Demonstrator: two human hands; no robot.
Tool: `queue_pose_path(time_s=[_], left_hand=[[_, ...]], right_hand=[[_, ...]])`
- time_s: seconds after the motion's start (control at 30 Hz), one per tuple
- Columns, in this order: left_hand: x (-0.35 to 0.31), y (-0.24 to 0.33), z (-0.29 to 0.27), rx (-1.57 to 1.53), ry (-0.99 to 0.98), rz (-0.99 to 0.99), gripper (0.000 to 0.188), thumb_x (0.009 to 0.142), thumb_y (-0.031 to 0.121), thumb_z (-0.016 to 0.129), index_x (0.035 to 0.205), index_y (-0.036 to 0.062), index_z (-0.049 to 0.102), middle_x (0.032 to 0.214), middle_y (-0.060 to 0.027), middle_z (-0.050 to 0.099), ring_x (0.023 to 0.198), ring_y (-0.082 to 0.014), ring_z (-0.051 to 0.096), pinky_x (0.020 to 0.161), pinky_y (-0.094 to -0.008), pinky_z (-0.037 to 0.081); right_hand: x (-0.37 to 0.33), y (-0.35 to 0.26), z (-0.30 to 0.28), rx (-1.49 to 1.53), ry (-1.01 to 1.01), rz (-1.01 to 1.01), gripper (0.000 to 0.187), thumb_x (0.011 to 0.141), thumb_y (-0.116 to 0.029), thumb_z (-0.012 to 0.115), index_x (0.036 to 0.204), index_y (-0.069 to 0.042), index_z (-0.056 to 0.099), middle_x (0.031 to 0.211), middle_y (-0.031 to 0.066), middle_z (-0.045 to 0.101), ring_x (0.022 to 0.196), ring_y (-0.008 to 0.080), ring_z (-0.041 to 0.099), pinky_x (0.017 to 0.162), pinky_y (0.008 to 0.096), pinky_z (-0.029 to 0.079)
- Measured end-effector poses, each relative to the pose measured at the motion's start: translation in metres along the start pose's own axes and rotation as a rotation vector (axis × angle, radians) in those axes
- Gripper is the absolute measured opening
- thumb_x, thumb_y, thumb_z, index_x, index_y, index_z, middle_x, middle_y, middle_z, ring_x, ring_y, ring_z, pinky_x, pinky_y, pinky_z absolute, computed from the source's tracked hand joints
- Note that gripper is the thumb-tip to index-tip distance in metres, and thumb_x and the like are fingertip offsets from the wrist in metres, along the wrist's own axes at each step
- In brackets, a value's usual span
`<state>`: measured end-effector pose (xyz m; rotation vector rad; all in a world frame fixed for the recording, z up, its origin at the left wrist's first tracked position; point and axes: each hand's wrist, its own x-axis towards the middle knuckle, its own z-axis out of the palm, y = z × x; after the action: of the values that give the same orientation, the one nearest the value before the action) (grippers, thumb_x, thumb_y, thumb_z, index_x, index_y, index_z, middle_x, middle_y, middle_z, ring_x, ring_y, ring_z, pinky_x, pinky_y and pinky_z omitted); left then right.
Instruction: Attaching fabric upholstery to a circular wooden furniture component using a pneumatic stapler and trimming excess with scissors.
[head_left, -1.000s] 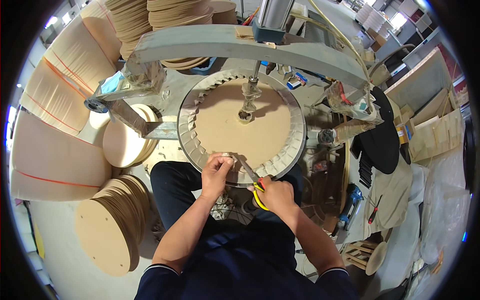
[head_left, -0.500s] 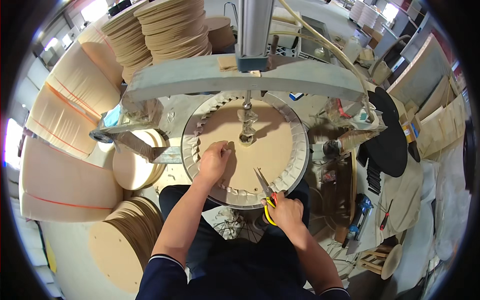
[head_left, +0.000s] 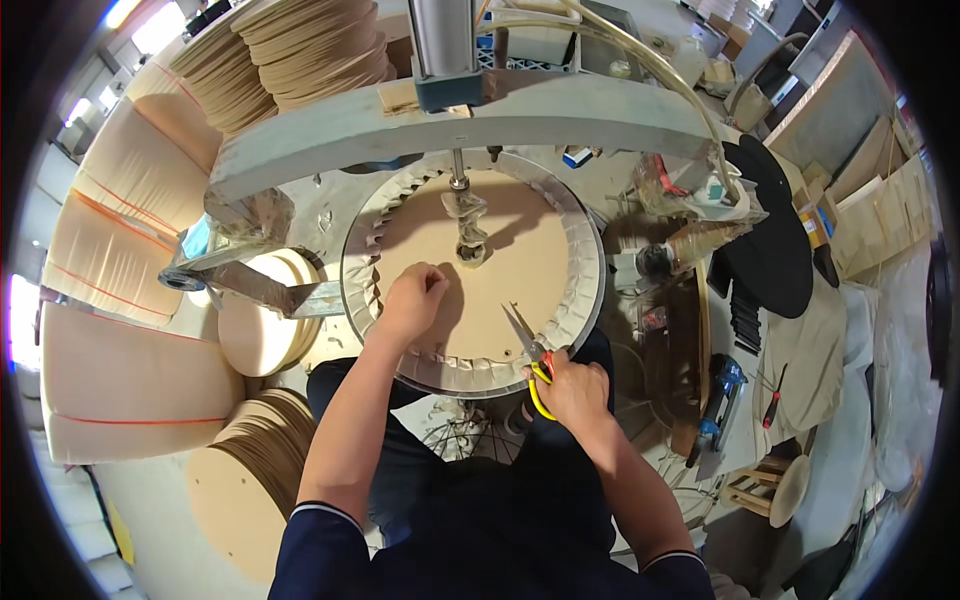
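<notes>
A round tan board (head_left: 500,215) lies within a metal ring (head_left: 350,285), with pleated pale fabric (head_left: 575,270) gathered over its rim. Above the board's left part is my left hand (head_left: 412,300), its thumb and fingers pinched together; whatever may be between them is too small to make out. My right hand (head_left: 578,392) grips scissors (head_left: 520,328) with yellow and red handles at the ring's near right edge. Their slightly parted blades point over the board. A metal rod with a clear-wrapped lower end (head_left: 466,215) comes down on the board's middle.
A grey crossbeam (head_left: 560,115) spans beyond the ring, carrying an upright cylinder (head_left: 442,40). Stacked tan discs (head_left: 310,55) stand far left, large wrapped foam pieces (head_left: 130,375) at left. Black discs (head_left: 765,240) and a screwdriver (head_left: 774,398) lie at right.
The whole view has shifted, so the ring appears higher and further left. My left hand stays pinched over the board. The scissors remain in my right hand, slightly further right over the board.
</notes>
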<state>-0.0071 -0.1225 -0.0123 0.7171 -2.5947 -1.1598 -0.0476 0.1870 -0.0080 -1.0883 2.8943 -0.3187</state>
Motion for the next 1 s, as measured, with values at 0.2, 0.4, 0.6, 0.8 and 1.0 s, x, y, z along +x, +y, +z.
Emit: queue_pose_path(time_s=[0.2,0.4,0.6,0.8,1.0], left_hand=[[-0.114,0.007,-0.033,-0.333,-0.243,-0.073,0.010,0.102,0.012,0.071,0.103,0.0020,0.072,0.088,-0.0076,0.072,0.079,-0.0148,0.067,0.073,-0.0305,0.054],[-0.193,-0.021,-0.023,0.176,-0.422,0.293,0.023,0.102,0.028,0.068,0.113,0.0111,0.079,0.120,-0.0122,0.073,0.109,-0.0341,0.072,0.090,-0.0448,0.059],[-0.197,-0.008,-0.022,0.255,-0.265,0.251,0.018,0.093,0.022,0.079,0.106,0.0096,0.078,0.097,-0.0058,0.075,0.091,-0.0314,0.073,0.079,-0.0409,0.059],[-0.178,-0.001,0.003,0.298,0.014,0.493,0.041,0.087,0.017,0.082,0.126,0.0086,0.074,0.122,-0.0106,0.068,0.114,-0.0315,0.064,0.101,-0.0432,0.052],[-0.189,0.015,0.037,0.285,0.032,0.505,0.049,0.087,0.014,0.081,0.134,0.0069,0.071,0.129,-0.0120,0.066,0.120,-0.0325,0.062,0.103,-0.0445,0.051]], right_hand=[[0.001,0.010,0.015,-0.050,0.094,0.008,0.050,0.094,-0.061,0.071,0.087,-0.011,0.069,0.055,0.0073,0.065,0.050,0.0297,0.067,0.061,0.0441,0.054],[0.007,0.025,0.012,-0.070,0.086,-0.006,0.051,0.093,-0.063,0.071,0.091,-0.012,0.070,0.059,0.0070,0.068,0.053,0.0305,0.069,0.063,0.0461,0.054],[0.019,0.052,0.005,-0.109,0.112,-0.059,0.050,0.095,-0.061,0.071,0.096,-0.011,0.067,0.065,0.0104,0.071,0.062,0.0328,0.072,0.069,0.0479,0.053],[0.019,0.065,0.006,-0.105,0.143,-0.010,0.049,0.093,-0.058,0.074,0.094,-0.010,0.065,0.065,0.0134,0.070,0.063,0.0347,0.072,0.073,0.0479,0.052],[-0.023,0.015,0.000,0.108,0.132,-0.163,0.051,0.091,-0.057,0.079,0.093,-0.009,0.064,0.063,0.0109,0.067,0.060,0.0346,0.069,0.068,0.0461,0.049]])
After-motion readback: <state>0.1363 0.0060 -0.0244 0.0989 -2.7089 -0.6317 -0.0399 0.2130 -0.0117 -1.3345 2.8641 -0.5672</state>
